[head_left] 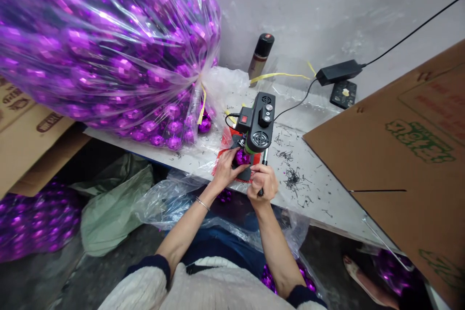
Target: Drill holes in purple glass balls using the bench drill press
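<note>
A shiny purple ball [242, 157] sits under the front end of a black device [262, 123] on the table. My left hand [225, 169] has its fingers and thumb around the ball's left and near side. My right hand [263, 182] is closed on a black-ended handle [260, 192] just right of the ball. Beneath the device is a red sheet [256, 159] with a dark base on it. Small black bits [292, 178] lie scattered on the table to the right.
A huge clear bag of purple balls [119, 58] fills the left. A spray can [261, 53], a black power adapter [339, 72] and a dark box [343, 94] stand behind. A cardboard box [407, 155] is at right. Plastic film [170, 201] hangs over the table's front edge.
</note>
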